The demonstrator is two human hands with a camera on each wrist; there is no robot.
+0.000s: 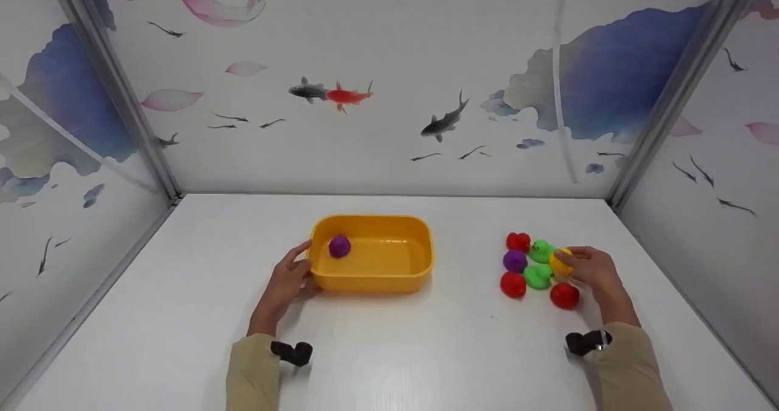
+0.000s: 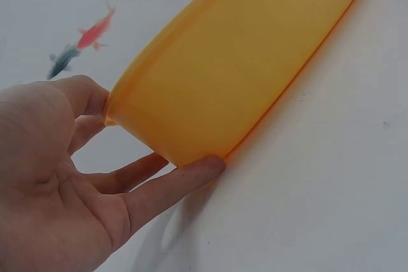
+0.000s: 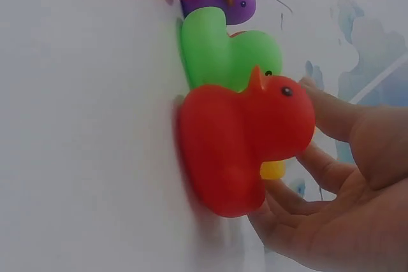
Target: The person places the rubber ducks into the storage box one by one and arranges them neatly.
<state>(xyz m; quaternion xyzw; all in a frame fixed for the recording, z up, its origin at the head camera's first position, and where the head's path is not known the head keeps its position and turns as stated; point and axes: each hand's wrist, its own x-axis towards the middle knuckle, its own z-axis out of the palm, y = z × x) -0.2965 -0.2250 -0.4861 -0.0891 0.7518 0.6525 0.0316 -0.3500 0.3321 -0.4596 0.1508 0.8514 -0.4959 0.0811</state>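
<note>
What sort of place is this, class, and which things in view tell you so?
Probably a staged tabletop recording booth: a white table boxed in by fish-printed panels, with only a yellow tub and rubber ducks laid out.

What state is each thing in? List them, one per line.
Yellow tub: upright on the table, one purple duck inside.
Left hand: fingers straight, touching the tub's left end.
Right hand: grip closing round the yellow duck.
Red ducks: three, on the table.
Green ducks: two, on the table.
Second purple duck: on the table.
</note>
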